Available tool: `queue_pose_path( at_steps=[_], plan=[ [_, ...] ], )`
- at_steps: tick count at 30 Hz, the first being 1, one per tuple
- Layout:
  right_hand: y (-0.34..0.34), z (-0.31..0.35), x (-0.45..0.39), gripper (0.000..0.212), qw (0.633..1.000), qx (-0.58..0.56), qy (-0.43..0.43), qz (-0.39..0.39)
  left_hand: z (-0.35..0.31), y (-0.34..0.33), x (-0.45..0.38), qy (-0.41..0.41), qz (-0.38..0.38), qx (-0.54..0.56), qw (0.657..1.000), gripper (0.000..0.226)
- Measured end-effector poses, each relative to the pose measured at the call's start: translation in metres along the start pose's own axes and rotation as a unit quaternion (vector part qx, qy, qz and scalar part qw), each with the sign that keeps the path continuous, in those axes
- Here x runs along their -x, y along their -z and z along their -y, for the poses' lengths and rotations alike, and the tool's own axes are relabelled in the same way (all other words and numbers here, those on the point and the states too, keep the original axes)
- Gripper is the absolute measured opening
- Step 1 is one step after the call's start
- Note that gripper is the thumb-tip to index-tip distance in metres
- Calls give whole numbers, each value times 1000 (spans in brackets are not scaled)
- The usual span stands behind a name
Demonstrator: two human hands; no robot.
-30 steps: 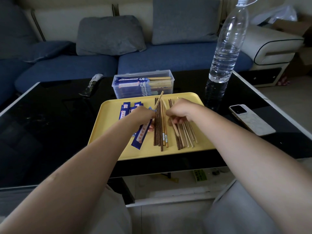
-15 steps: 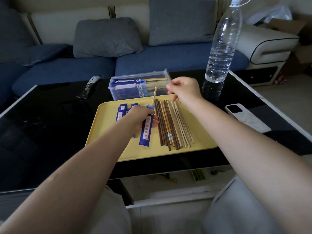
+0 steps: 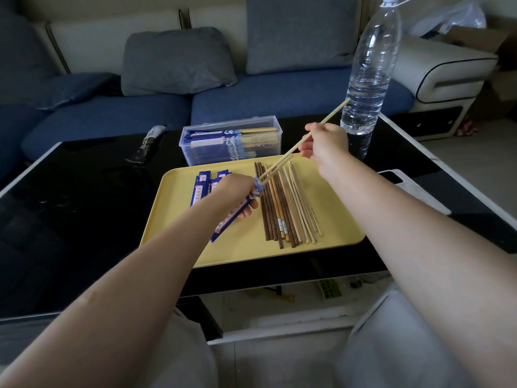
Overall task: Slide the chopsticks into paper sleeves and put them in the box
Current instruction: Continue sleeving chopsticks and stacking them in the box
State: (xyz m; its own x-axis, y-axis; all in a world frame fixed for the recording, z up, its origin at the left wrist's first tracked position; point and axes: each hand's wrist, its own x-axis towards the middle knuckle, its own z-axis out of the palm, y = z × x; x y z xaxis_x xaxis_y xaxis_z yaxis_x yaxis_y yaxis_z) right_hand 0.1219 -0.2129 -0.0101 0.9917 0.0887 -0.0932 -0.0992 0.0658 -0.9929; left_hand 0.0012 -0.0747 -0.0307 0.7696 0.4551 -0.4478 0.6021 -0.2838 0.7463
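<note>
Closest to me, both forearms reach out over the black glass table [image 3: 70, 219] toward the yellow tray [image 3: 246, 250]. My left hand [image 3: 237, 193] hovers over the tray with its fingers curled round a blue paper sleeve [image 3: 232, 217], which slants from the tray's near left up to the hand; the sleeve's open mouth sits just at the thumb side. My right hand [image 3: 326, 142], farther out and higher, pinches a pale pair of chopsticks [image 3: 296, 148] between thumb and fingertips, the other fingers folded in. The pair tilts steeply, tips down at the sleeve's mouth, tail pointing up toward the water bottle [image 3: 369, 68]; I cannot tell whether the tips are already inside. Under the right wrist lies a row of loose chopsticks [image 3: 282, 208], dark brown ones to the left, pale ones to the right, side by side on the tray. More blue sleeves [image 3: 202, 189] lie flat left of my left hand, partly hidden by it. Beyond the tray stands the clear plastic box [image 3: 232, 140], holding sleeved chopsticks. A white phone [image 3: 414, 189] lies right of the tray, partly behind my right arm, and a blue sofa [image 3: 112, 113] closes off the back.
</note>
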Motion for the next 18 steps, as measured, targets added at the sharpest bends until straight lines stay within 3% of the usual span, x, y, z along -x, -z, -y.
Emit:
queue_pose_path(
  at_steps=[12, 14, 18],
  plan=[
    [1, -5, 4, 23, 994, 81, -23, 63, 1, -2, -3, -38, 7, 0, 999, 24],
    [2, -6, 4, 43, 995, 74, -27, 68, 0, -1, -2, -35, 11, 8, 999, 22],
    [-1, -5, 5, 103, 988, 138, -14, 62, -3, -2, 1, -28, 22, 35, 999, 23]
  ],
)
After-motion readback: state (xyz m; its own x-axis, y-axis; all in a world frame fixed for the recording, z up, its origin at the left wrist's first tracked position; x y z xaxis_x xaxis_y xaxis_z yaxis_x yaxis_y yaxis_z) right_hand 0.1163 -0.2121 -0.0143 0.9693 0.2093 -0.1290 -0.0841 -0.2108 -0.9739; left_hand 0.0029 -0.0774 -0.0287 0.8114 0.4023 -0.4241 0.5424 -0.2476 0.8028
